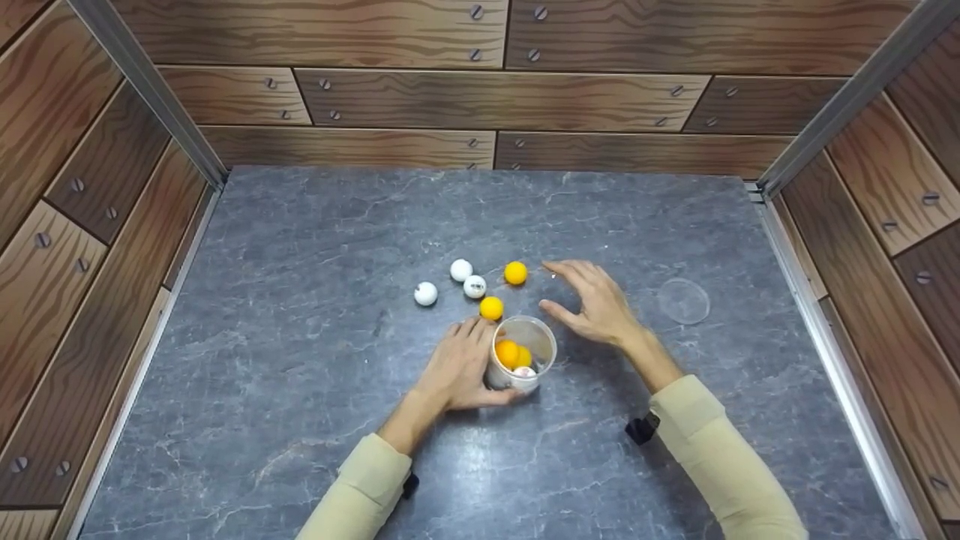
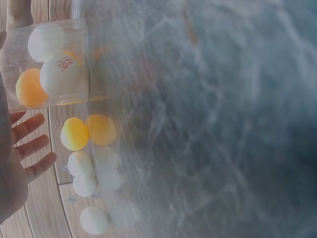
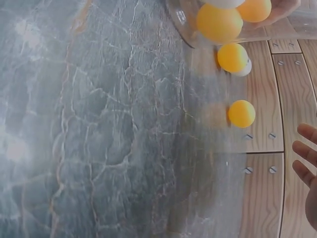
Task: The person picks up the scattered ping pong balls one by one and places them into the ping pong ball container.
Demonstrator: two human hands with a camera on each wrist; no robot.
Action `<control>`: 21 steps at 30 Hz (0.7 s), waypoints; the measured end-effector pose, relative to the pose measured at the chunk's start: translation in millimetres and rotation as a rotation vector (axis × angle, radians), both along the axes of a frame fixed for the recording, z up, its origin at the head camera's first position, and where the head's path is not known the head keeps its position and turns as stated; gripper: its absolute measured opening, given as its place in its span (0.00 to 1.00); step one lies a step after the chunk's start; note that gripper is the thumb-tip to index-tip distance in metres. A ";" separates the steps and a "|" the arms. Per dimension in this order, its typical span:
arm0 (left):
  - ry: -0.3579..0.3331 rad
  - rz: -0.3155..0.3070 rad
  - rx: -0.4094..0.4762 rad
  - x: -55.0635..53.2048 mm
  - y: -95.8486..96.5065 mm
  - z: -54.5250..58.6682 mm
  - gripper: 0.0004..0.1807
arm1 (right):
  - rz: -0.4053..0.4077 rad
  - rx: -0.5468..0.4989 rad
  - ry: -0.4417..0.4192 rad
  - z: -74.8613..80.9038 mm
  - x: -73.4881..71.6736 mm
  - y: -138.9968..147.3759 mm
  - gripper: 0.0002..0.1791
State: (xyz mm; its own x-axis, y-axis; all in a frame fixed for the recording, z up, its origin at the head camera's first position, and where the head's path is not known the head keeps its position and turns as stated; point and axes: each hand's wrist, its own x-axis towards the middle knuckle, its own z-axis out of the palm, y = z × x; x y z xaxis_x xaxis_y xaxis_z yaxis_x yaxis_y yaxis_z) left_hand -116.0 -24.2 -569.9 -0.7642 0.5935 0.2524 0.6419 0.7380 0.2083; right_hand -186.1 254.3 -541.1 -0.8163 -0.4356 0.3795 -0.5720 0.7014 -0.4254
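A clear plastic cup [image 1: 543, 346] stands on the table with orange and white ping-pong balls inside; one white ball [image 2: 60, 75] bears red print. My left hand [image 1: 459, 366] holds the cup's left side, thumb along the near side and fingers toward the far side. Just beyond the cup lies an orange ball [image 1: 491, 307], with another orange ball [image 1: 515, 273] farther back. Three white balls [image 1: 474, 286] lie to their left. To the right of the far orange ball, my right hand [image 1: 596, 304] hovers with thumb and fingers spread, holding nothing.
A round clear lid [image 1: 684, 301] lies flat on the grey marbled table [image 1: 315, 247], right of my right hand. Wood-patterned panels [image 1: 495, 97] enclose the back and both sides, with metal posts at the back corners.
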 end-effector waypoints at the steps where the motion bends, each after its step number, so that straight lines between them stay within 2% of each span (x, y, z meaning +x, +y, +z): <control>1: 0.002 0.000 0.000 0.2 -0.1 0.1 0.55 | -0.003 0.000 -0.003 -1.1 -0.9 -0.4 0.34; 8: -0.012 0.001 0.028 0.8 -0.1 -0.5 0.56 | -0.035 -0.011 -0.046 -10.5 -9.1 -0.8 0.34; 21: -0.040 -0.003 0.014 0.0 0.2 0.9 0.56 | -0.080 0.015 -0.088 -22.9 -22.5 -1.0 0.35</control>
